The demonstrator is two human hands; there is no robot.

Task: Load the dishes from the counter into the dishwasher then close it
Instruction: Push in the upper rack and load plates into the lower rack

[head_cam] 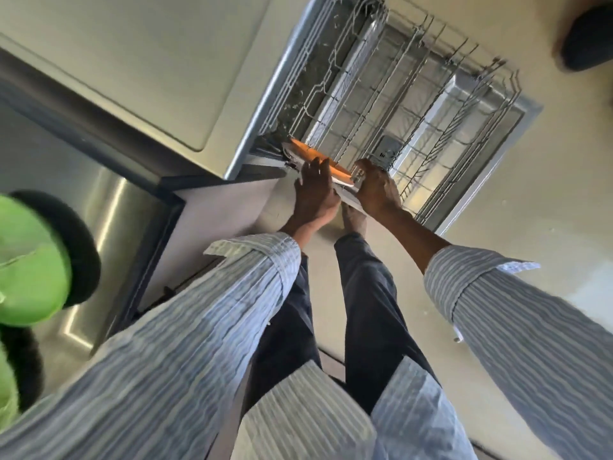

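Plates going down into the dishwasher rack.
Left hand and right hand are both gripping the stacked plates at the rack's near edge; next, they're likely needing slotting upright between the prongs.

The orange-faced plate is partly covered by the left hand and right hand. A green object is blurred and cut by the left edge. A dark shape is clipped at the upper right corner. The dishwasher rack wires are smeared by motion.
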